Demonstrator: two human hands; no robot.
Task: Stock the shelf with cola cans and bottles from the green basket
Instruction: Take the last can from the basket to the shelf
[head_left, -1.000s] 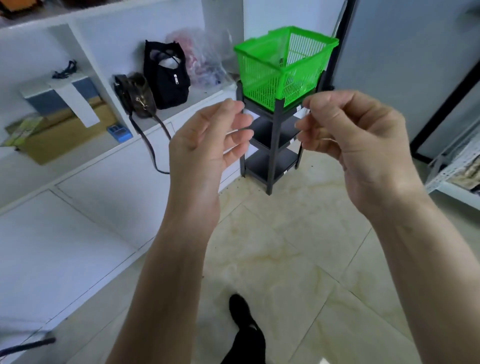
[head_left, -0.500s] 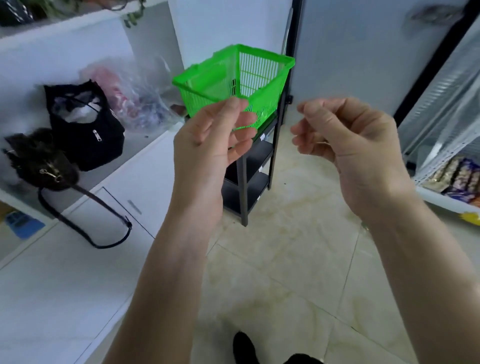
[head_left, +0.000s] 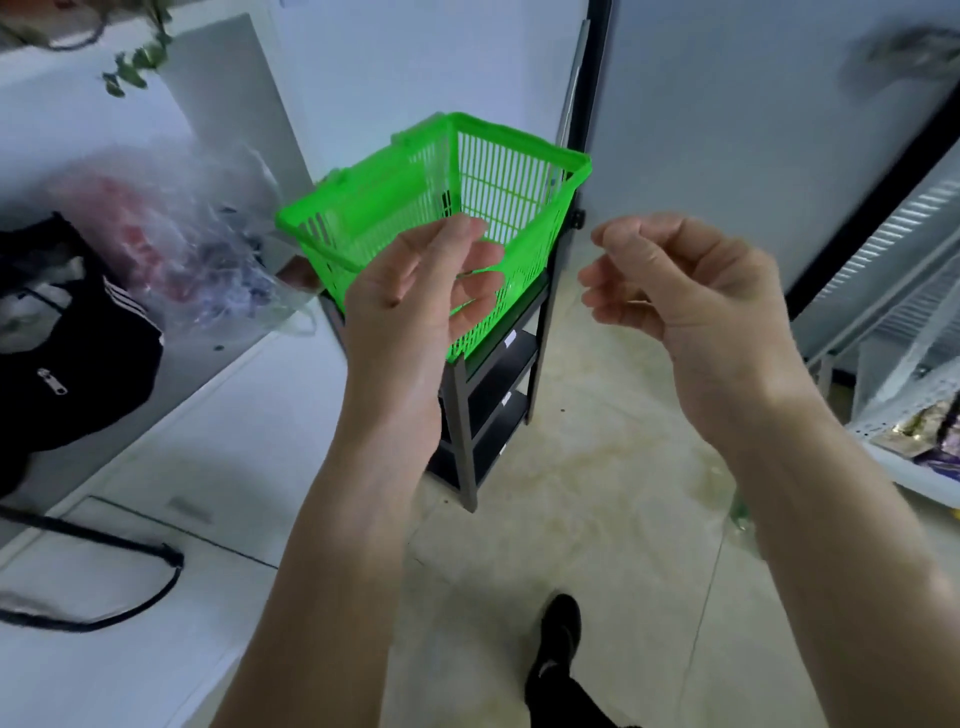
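— Pale floor tiles (head_left: 597, 499), white cupboards (head_left: 171, 545) along the left with a black bag (head_left: 67, 374) and a clear plastic bag (head_left: 208, 249) on top. Where's the stock?

— Should be in the green basket (head_left: 395, 208), sitting on top of the black rack (head_left: 488, 395) straight ahead. From this angle I can't see any cans or bottles inside; the mesh walls look bare and its bottom is hidden.

— And the hands?

— Both raised in front of the basket, neither touching it. The left hand (head_left: 415, 301) has its fingers (head_left: 478, 270) loosely bent and relaxed, holding nothing. The right hand (head_left: 691, 296) is curled more tightly, also on nothing.

— So which step?

— I'd judge the approach: nothing picked yet. Next move calls for stepping closer, looking over the rim, and reaching down into the basket for a first can or bottle.
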